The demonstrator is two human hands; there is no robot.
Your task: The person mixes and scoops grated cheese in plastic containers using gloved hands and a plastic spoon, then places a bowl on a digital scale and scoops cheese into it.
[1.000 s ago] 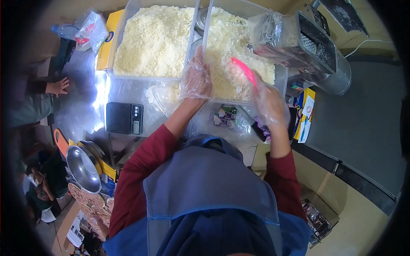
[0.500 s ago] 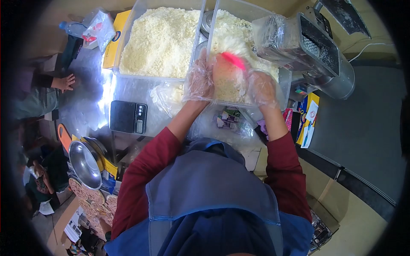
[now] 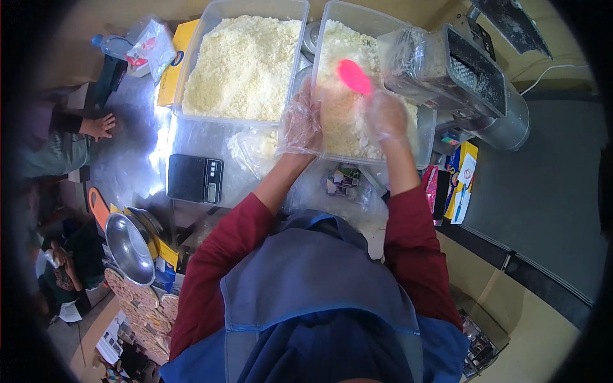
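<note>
Scoop [image 3: 354,76] in our right hand, we work over the right tub [image 3: 426,137], the pink blade above or in its crumbs [image 3: 341,121]; blur hides which. From the left, our worktop [image 3: 131,159] carries the scale [image 3: 186,177], then the left tub [image 3: 246,119], heaped with more crumbs. Below its near right corner lies a plastic bag [image 3: 252,150]. Next comes our left hand [image 3: 302,124], gloved and set against the right tub's left wall as it was half a second ago; we cannot tell whether its fingers pinch the rim or merely press. Farther right, our right hand [image 3: 387,116], also gloved, has its fingers closed round the scoop's handle. It has moved away from the near rim, and the blade now shows broader, so we are working deeper into the tub with one hand steady. At far right, the machine [image 3: 469,70] leans over the tub's side.
</note>
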